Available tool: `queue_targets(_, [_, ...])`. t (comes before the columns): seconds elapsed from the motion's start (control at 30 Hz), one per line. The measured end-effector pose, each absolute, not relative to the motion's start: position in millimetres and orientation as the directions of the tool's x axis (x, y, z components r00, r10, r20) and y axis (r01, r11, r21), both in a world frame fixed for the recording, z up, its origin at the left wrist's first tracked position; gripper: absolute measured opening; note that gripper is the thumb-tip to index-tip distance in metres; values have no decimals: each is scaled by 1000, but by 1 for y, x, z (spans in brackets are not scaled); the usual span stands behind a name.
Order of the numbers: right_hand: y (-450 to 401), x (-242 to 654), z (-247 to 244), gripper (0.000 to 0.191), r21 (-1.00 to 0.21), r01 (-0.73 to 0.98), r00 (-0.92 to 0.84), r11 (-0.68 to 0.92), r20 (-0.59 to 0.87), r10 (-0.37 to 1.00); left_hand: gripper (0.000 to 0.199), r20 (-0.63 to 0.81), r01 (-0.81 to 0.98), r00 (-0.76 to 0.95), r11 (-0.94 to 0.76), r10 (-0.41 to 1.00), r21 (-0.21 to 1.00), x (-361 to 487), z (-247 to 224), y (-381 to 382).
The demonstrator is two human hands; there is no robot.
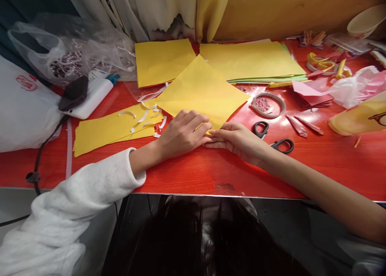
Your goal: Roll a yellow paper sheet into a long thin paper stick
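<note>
A yellow paper sheet (203, 91) lies turned like a diamond, its near corner between my hands. My left hand (186, 132) is closed on the near edge, fingers bent over the paper. From the right, my right hand (233, 139) pinches the same corner, thumb on top and fingers beneath. The corner looks slightly curled or folded at the fingertips. Behind the sheet are a yellow paper stack (164, 60) and a wider stack (250, 60) with green sheets under it.
Black-handled scissors (283, 146) and a tape roll (268, 105) lie right of my hands on the red table (181, 175). Yellow strips (114, 129) with white scraps are at left, near a power bank (92, 99). A yellow cup (358, 117) is far right.
</note>
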State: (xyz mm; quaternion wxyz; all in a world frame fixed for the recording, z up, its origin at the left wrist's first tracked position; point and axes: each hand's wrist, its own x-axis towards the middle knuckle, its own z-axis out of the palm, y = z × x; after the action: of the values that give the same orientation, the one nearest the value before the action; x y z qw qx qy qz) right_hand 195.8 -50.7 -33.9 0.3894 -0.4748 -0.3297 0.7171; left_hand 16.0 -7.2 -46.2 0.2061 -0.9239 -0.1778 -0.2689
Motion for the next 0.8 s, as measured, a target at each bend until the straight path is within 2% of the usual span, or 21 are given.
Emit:
queue_targets(0.3, [-51,195,-31,19,-826,-284,-258,-487,-423,869,15,533,465,785,-868,315,-171,22,-46,-15])
queue_targets(0.53, [-52,195,-38,18,-869,-230,-255,-437,-380,889,20,518,524,777,-824,359,-215,24,-44,-18])
queue_targets(0.8, [-53,197,-44,19,-897,-220,-268,-382,-321,908,19,596,477,764,-838,245,-266,22,-44,-16])
